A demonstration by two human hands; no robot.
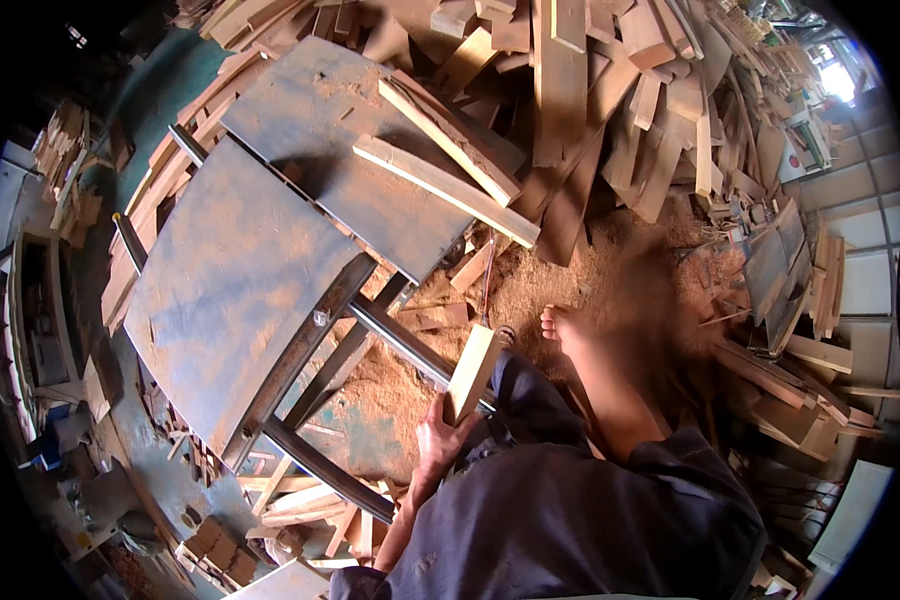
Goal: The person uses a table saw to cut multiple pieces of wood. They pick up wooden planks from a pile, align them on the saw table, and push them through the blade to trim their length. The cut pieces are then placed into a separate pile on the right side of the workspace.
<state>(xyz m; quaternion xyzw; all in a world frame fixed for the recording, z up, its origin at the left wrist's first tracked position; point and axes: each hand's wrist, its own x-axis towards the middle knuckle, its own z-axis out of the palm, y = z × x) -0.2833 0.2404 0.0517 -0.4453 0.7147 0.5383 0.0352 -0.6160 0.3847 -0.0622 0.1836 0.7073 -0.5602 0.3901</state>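
Observation:
My left hand (438, 440) grips a short, pale, squared wood block (473, 372), its fingers and thumb closed around the lower end. The block tilts away from me, beside a round metal rail (402, 340) of the machine. Out to the right, over sawdust, is my right hand (560, 325), with fingers curled in and nothing visible in them. A flat metal machine table (240, 290), dusted with sawdust, stands in front of my left hand. Two long wood strips (450, 190) lie across its far section.
A large heap of wood offcuts (560, 90) rises behind the machine and to the right. Sawdust (540, 280) covers the floor by my hands. More scraps (310, 505) lie at lower left, and boards (790, 390) are stacked at right. Two rails join the table's near bar.

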